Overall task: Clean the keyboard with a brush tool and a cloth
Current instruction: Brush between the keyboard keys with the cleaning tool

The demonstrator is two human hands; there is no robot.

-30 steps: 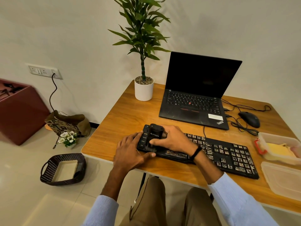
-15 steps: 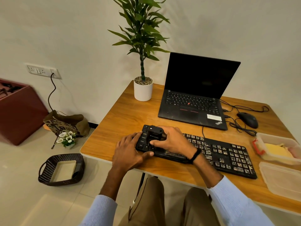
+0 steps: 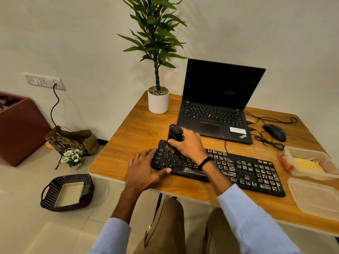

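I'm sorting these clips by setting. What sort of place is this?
Most likely a small office or home workspace. A wooden desk carries an open laptop, a wired mouse and a separate keyboard. The potted plant and wall socket suit an indoor room.

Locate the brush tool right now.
Head view, centre: the brush tool is gripped in the right hand over the left end of the keyboard, just in front of the laptop.

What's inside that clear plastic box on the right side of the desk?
A yellow cloth fills most of the box, with something pink beside it at the picture's edge. The cloth covers the box floor, so anything beneath it stays hidden.
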